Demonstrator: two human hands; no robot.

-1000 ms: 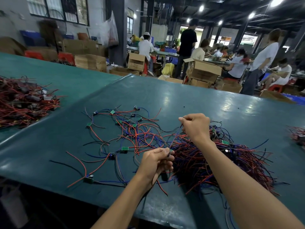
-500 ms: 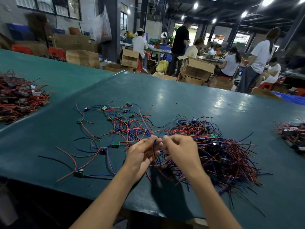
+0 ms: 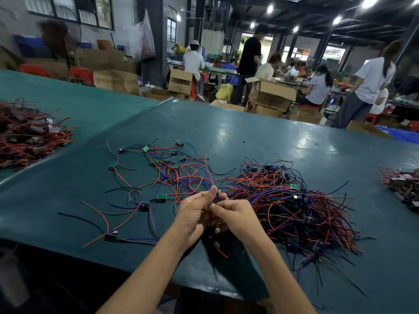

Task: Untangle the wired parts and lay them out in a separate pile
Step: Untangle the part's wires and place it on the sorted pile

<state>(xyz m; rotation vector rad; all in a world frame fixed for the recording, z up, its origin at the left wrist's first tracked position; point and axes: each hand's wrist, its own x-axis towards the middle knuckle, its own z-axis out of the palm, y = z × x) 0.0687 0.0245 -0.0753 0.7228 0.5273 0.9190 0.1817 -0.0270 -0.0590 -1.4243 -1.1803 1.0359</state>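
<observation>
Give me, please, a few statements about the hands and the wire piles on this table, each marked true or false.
1. The left hand and right hand meet and pinch wires between them. True.
2. The tangled pile lies left of the laid-out parts. False: it lies to their right.
3. The table has a green cover. True.
4. The right hand lies flat on the table, holding nothing. False: its fingers curl round wires.
5. The laid-out parts have no boards. False: small green boards sit on them.
</observation>
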